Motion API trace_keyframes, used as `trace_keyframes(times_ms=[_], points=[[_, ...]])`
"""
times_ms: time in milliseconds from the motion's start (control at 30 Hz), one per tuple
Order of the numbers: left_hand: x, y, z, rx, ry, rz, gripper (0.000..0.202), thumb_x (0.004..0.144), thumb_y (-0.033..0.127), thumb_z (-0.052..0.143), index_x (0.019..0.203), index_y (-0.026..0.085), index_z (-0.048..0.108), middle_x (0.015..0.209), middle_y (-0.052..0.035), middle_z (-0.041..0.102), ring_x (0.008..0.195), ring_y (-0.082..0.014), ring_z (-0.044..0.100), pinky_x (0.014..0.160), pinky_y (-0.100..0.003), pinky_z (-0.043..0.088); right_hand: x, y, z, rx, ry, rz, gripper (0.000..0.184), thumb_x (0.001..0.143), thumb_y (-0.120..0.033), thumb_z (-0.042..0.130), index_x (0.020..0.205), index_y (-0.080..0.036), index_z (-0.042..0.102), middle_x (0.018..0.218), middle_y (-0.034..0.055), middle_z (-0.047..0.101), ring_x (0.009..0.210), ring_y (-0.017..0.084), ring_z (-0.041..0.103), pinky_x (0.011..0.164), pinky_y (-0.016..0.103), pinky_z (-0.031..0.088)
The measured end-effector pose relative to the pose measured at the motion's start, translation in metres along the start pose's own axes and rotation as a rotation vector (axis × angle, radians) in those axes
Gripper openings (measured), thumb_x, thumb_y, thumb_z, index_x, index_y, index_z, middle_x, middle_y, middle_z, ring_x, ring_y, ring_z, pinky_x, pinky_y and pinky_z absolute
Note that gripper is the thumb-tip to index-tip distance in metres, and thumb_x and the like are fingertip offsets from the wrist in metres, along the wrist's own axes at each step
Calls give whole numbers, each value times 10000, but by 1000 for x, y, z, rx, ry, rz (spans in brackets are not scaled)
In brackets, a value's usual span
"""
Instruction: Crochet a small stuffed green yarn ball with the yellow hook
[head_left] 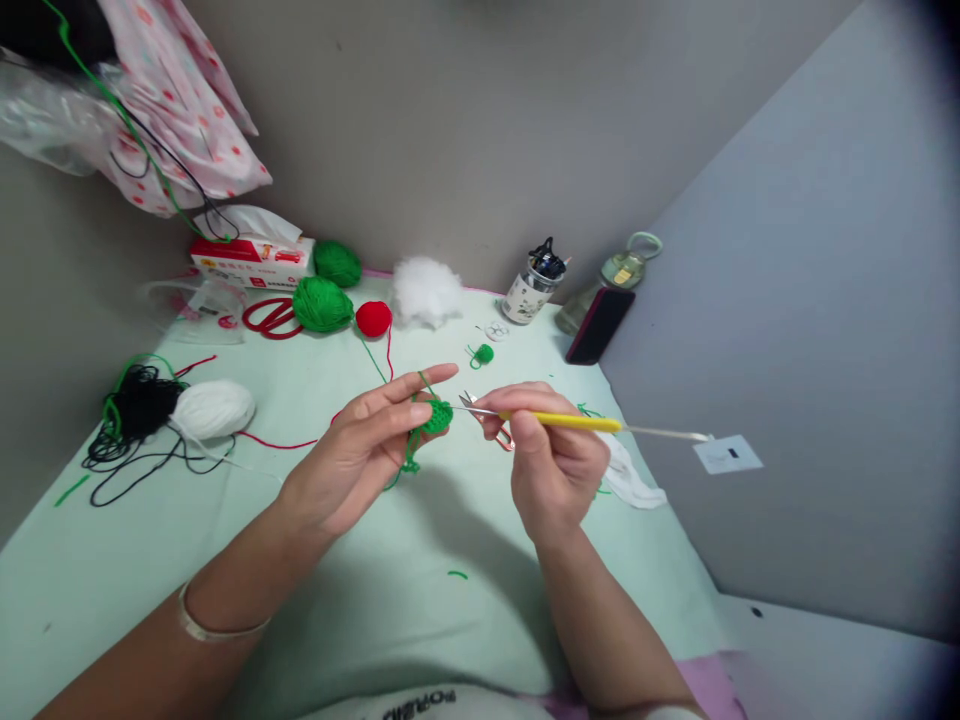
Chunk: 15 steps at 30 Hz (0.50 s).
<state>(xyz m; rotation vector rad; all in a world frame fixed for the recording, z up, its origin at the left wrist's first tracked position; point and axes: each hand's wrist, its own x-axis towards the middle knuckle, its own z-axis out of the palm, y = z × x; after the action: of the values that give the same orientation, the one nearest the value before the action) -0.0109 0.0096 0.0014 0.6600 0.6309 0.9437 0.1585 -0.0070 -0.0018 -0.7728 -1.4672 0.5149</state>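
Observation:
Between the thumb and fingers of my left hand (358,440) is a small round green crochet piece (436,416), with green yarn running over the outstretched index finger. My right hand (551,465) grips a crochet hook (562,421) by its yellow handle, its metal shaft pointing left. The hook's tip reaches the right edge of the crochet piece; whether it is inside a stitch I cannot tell. A short green tail hangs under the piece. Partly hidden behind my right hand, small scissors (504,438) lie on the table.
Green yarn balls (322,304), a red yarn ball (373,319) and white stuffing (427,292) sit at the back. White yarn (214,409) and tangled black yarn (146,410) lie left. A pen jar (531,295), a phone (601,326) and a small green crocheted ball (484,354) stand or lie back right.

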Motion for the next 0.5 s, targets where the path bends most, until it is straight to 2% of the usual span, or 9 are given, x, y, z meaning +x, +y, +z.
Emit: trace_keyframes(times_ms=[67,200,267,333,433,500], points=[[-1,0,0,61,3,17,433,846,266,748,1278,261,711,908,-2,656,861,-124,554,826,-231,443,3,1,1,106,-21,95,190,1002,-230,565,1001,-258,753,910,43,737,723,161,655,586,314,553],[-4,-4,5,176,10,74,413,843,294,768,1253,281,722,1002,-12,682,924,-139,558,837,-243,431,1,2,4,31,-105,92,184,981,-191,603,1049,-266,758,963,46,755,892,192,698,729,353,593],[-5,-6,8,198,54,123,418,835,292,785,1249,292,723,972,-2,679,928,-137,566,857,-244,432,-3,2,5,-69,-102,32,230,978,-150,595,1094,-278,747,984,42,750,902,186,707,750,355,601],[-5,-8,9,165,72,135,437,826,285,797,1256,303,718,928,9,678,929,-133,578,870,-237,439,-8,2,6,-251,-113,-99,284,960,-112,606,1139,-291,735,1039,48,744,922,189,709,756,356,603],[-2,-8,7,33,17,47,401,821,284,784,1220,261,746,927,-7,691,963,-144,593,876,-231,462,-10,1,5,-471,-137,-318,338,931,-76,627,1166,-297,727,1093,61,744,944,202,703,754,361,598],[1,-5,5,-48,-8,-10,338,809,282,771,1139,208,784,974,-29,693,966,-152,588,871,-237,481,-8,0,3,-387,-106,-271,300,945,-89,605,1137,-282,731,1034,59,751,902,197,700,729,356,592]])
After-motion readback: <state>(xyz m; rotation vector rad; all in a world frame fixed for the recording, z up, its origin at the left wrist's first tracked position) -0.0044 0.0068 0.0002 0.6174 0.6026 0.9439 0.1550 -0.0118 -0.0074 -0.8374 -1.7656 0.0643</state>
